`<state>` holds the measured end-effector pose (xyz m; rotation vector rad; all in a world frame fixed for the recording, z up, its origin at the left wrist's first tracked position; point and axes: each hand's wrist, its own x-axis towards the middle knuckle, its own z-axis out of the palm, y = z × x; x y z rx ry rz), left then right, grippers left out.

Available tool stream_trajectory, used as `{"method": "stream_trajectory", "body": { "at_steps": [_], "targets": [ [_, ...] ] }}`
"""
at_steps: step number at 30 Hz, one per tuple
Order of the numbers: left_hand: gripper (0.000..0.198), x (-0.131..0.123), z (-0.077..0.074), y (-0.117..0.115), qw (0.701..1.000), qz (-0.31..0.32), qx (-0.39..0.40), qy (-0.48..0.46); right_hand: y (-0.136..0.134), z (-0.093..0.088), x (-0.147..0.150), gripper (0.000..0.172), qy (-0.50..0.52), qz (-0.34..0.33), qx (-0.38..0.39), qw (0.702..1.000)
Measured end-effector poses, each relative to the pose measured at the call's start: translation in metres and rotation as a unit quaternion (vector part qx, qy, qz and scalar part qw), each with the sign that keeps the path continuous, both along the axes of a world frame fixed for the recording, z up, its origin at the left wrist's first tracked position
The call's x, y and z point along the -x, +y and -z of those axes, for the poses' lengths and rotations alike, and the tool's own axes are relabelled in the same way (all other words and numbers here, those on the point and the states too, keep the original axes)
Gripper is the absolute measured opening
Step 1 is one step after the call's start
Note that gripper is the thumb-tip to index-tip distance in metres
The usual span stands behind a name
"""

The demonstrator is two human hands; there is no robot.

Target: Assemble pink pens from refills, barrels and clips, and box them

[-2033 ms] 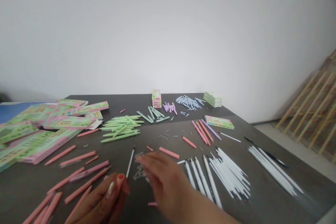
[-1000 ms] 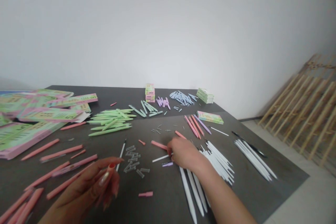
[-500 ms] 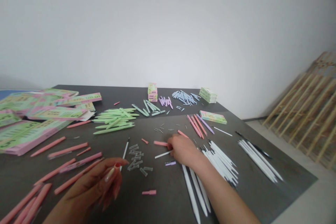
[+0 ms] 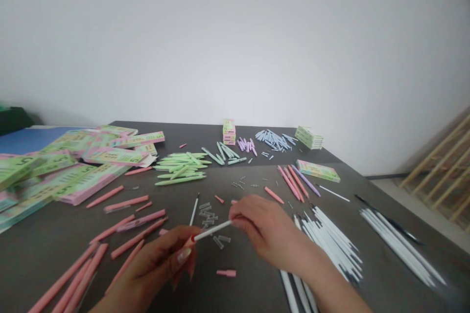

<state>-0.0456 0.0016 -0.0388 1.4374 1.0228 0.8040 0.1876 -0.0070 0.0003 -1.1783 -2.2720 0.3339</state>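
My left hand [image 4: 156, 264] is closed round a pink pen barrel [image 4: 190, 241], most of which its fingers hide. Pinched in my right hand [image 4: 270, 227] is a thin white pen refill [image 4: 213, 230]. Its left end meets the barrel's open mouth; how far inside it sits I cannot tell. Clear plastic pieces [image 4: 208, 215] lie just beyond and below the refill. A small pink pen part [image 4: 226, 273] rests nearer to me, and another white refill [image 4: 194, 209] with a dark tip lies behind my left hand.
Pink barrels [image 4: 139, 238] are scattered at left, below printed boxes [image 4: 110, 155]. Green pens [image 4: 181, 166] and blue pen parts [image 4: 275, 140] form piles farther back. White refills [image 4: 330, 239] lie bunched right of my right forearm, and white pens [image 4: 400, 244] sit near the table's right side.
My right hand has lifted the white refill off the table and brought it to the barrel in my left hand. The view has turned slightly left.
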Motion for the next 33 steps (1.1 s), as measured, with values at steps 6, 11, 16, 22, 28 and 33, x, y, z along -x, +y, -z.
{"method": "stream_trajectory", "body": {
  "at_steps": [6, 11, 16, 22, 28, 33],
  "targets": [
    [0.023, 0.0, 0.001, 0.0, 0.999, 0.013, -0.019, 0.038, -0.006, 0.004, 0.008, 0.021, -0.007, -0.008, -0.102, 0.995],
    [0.027, -0.002, 0.007, 0.002, 0.991, 0.103, -0.049, 0.063, -0.01, 0.018, 0.026, 0.02, 0.055, -0.03, -0.089, 0.994],
    [0.027, 0.0, 0.014, 0.007, 0.993, 0.083, -0.037, 0.074, -0.001, 0.016, 0.022, 0.036, 0.223, 0.045, 0.02, 0.974],
    [0.034, 0.002, 0.018, 0.012, 0.996, 0.062, 0.016, 0.055, 0.013, 0.011, -0.002, 0.016, 0.296, 0.104, 0.141, 0.939],
    [0.031, 0.002, 0.01, 0.01, 0.999, 0.052, -0.001, -0.005, 0.003, 0.022, -0.003, 0.027, -0.054, 0.052, 0.157, 0.985],
    [0.031, 0.002, 0.009, 0.007, 0.996, 0.064, 0.042, -0.035, -0.008, 0.032, 0.011, 0.036, -0.189, -0.014, 0.149, 0.971]
  ]
}}
